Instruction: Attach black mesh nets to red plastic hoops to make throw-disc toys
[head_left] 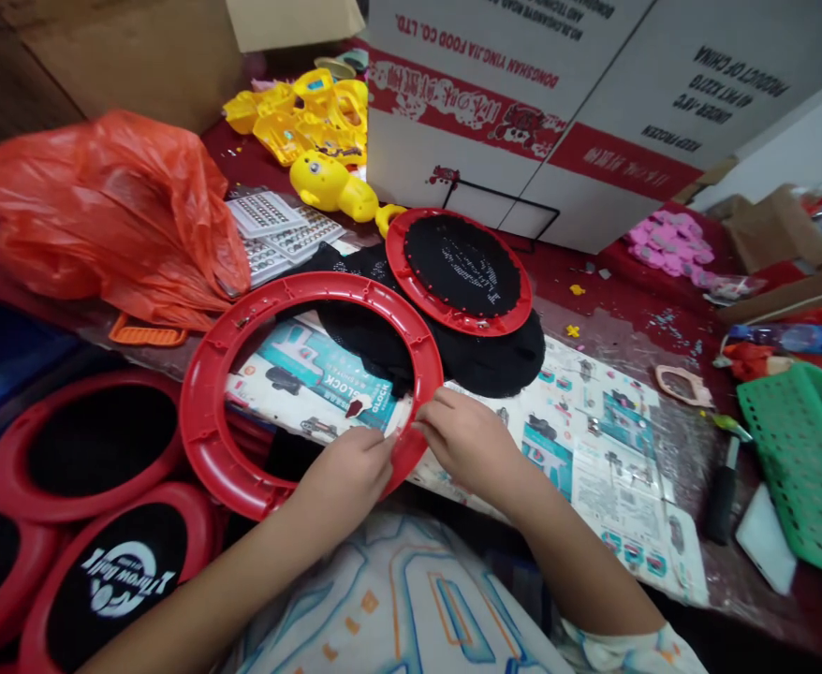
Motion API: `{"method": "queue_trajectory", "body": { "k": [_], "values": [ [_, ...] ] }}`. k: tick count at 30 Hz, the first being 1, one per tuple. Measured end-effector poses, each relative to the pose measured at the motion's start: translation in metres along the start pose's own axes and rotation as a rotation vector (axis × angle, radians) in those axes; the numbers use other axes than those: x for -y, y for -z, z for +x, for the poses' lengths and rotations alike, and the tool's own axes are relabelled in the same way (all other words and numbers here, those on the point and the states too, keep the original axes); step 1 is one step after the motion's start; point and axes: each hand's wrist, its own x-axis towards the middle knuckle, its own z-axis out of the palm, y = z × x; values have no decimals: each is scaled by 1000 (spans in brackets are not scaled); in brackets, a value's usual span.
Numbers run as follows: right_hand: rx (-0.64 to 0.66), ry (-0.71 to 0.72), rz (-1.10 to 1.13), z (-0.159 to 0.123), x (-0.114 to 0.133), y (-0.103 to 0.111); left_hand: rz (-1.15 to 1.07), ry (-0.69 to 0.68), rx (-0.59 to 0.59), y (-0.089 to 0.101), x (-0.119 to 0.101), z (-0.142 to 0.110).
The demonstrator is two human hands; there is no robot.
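Observation:
A large red plastic ring (207,374) with an open centre is tilted over the table's front edge, its ribbed side facing me. At its lower right, my left hand (351,468) is closed on the rim. My right hand (463,435) is pinched at the same rim, a little further right; its fingertips hide whatever small thing may be between them. Behind the ring lies a smaller red-rimmed black disc (460,267), on top of black mesh fabric (502,360). Under these is a printed cardboard sheet (594,449).
Finished-looking red and black discs (102,435) are stacked at left. An orange plastic bag (116,215), yellow plastic parts (313,112) and a white carton (523,112) stand behind. At right are a green basket (804,459), a hammer (724,487) and a white phone-like slab (767,538).

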Motion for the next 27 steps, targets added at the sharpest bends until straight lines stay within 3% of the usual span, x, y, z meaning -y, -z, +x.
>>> {"method": "queue_trajectory", "body": {
  "k": [7, 14, 19, 27],
  "values": [
    [-23, -1, 113, 11, -7, -9, -76, -50, 44, 6, 7, -5],
    [-37, -34, 134, 9, -10, -19, -97, 106, 47, 16, -1, 2],
    [-54, -51, 138, 7, -10, -27, -49, 165, 21, 10, -9, 16],
    [-76, 7, 170, -1, -12, -9, 89, 106, 19, -1, -3, 15]
  ]
}}
